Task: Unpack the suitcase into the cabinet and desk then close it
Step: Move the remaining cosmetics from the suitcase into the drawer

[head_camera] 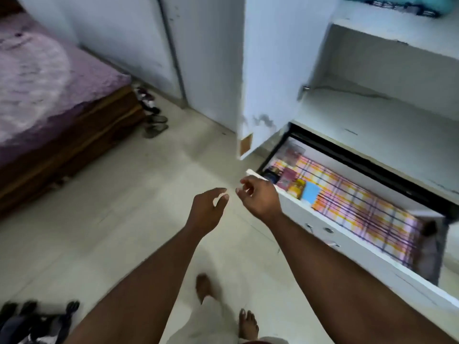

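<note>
A white cabinet (pixel 387 112) stands on the right with its door (pixel 270 70) swung open and a bare shelf inside. Below it a drawer (pixel 347 247) is pulled out, lined with a checked pink and orange cloth (pixel 357 204). Several small packets and a blue card (pixel 310 192) lie at the drawer's left end. My left hand (pixel 207 209) hangs over the floor with loosely curled fingers and holds nothing. My right hand (pixel 260 194) hovers beside the drawer's left corner, fingers loosely curled, empty. A dark suitcase corner (pixel 32 321) shows at the bottom left.
A bed (pixel 49 100) with a purple sheet fills the left side. Pairs of shoes (pixel 154 115) line the wall beyond its foot. My bare feet (pixel 223 301) stand on the pale tiled floor. A teal item (pixel 407 3) sits on the cabinet's upper shelf.
</note>
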